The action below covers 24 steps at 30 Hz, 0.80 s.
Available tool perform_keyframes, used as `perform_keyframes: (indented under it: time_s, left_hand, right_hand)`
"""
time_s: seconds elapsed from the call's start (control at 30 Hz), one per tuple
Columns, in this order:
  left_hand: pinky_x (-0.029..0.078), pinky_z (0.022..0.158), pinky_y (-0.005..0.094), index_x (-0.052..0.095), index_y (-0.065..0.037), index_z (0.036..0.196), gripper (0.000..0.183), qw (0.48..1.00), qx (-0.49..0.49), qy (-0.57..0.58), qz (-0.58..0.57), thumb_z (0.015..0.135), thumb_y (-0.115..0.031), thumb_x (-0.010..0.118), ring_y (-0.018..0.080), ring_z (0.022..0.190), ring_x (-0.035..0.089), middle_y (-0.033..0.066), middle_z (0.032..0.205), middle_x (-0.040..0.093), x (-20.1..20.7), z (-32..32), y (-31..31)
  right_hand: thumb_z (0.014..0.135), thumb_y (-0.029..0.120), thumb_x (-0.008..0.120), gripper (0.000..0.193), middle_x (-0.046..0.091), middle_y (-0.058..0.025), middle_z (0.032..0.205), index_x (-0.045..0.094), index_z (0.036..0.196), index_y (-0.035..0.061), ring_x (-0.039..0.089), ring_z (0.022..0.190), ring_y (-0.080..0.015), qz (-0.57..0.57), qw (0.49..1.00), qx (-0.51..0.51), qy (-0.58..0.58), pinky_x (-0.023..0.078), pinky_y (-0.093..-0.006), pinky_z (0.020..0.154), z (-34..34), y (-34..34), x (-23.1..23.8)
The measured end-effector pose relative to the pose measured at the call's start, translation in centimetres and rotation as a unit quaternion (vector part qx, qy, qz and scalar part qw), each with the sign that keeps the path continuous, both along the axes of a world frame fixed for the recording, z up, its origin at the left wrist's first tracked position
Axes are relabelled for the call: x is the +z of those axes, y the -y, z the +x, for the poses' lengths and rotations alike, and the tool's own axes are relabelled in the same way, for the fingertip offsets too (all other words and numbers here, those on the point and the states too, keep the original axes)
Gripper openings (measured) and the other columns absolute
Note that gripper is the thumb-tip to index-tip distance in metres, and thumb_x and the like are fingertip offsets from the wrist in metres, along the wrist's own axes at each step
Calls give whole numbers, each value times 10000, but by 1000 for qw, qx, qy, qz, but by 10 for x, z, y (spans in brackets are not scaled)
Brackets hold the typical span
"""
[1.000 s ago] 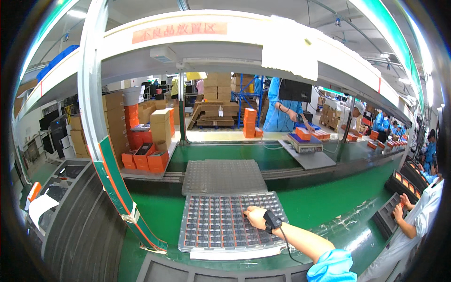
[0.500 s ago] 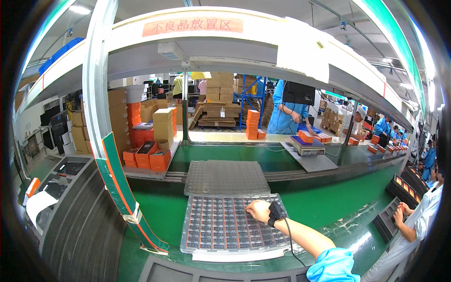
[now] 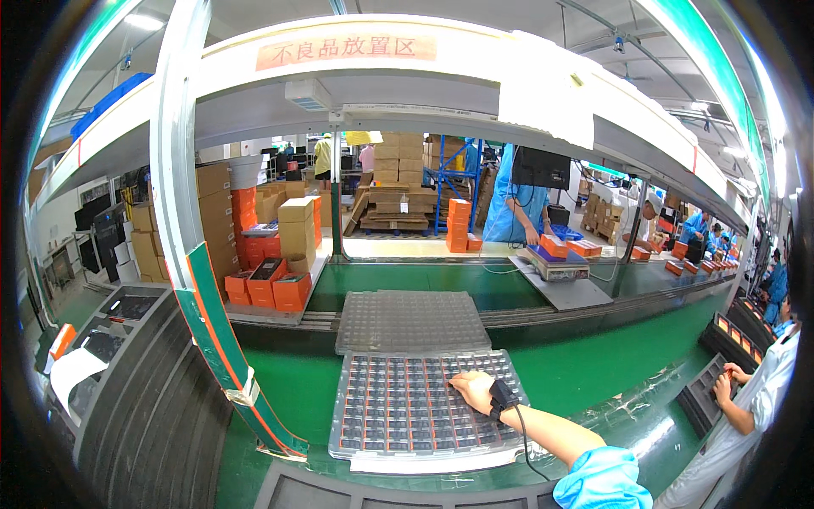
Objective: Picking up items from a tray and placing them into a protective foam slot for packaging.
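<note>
Black trays (image 3: 161, 394) are stacked at the left, beside a metal post (image 3: 180, 170); orange boxes (image 3: 263, 287) are piled behind it. A green bench (image 3: 292, 373) is spread across the middle, and a scale (image 3: 557, 271) is set beyond it. At the right edge, a co-worker in pale clothing (image 3: 738, 424) is seen.

The left hand is out of view, so its state cannot be told. The right hand (image 3: 475, 388) is stretched in from the lower right, palm down, fingers bent and held close together; whether anything is pinched cannot be told.

The compartment tray (image 3: 394, 411), filled with small dark pieces, is laid beneath the right hand, mostly to its left.
</note>
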State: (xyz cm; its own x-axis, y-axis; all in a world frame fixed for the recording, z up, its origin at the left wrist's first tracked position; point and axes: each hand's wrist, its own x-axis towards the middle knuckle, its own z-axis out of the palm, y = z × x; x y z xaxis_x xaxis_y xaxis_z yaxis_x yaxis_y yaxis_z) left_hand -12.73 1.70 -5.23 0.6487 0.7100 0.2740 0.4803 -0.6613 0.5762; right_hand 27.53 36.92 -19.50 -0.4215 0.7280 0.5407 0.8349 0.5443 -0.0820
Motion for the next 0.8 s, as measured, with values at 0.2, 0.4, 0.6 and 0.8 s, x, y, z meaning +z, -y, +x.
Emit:
perform_keyframes:
  time_s: [0.2,0.4,0.6,0.8]
  left_hand:
    - [503,744,411,569,-62,1073,402,1000,-14,10,4,778,-310,685,301,843,661,103,982,671,-2,-2,0]
    - [504,733,410,571,-58,1072,402,1000,-14,5,13,779,-311,680,298,836,660,106,980,668,-5,-2,1]
    - [503,726,410,572,-56,1068,400,1000,-13,2,18,779,-311,680,297,832,658,106,976,667,-4,-3,1]
    - [501,704,408,572,-49,1058,397,1000,-10,1,27,780,-312,678,296,817,656,106,966,665,-2,-2,0]
  right_hand:
    - [912,158,629,211,730,-77,1033,725,1089,96,680,984,-265,-22,999,-20,31,493,-414,880,3,7,-1]
    - [876,173,668,138,743,-107,879,757,924,79,701,857,-287,-31,998,-30,42,505,-402,862,5,-15,12]
    - [876,158,661,163,736,-141,932,746,964,50,696,888,-325,-19,996,-91,-9,543,-418,815,1,-30,6]
    - [919,167,640,205,715,-118,966,718,1082,71,676,939,-319,-32,997,-58,46,523,-434,840,-4,-19,5]
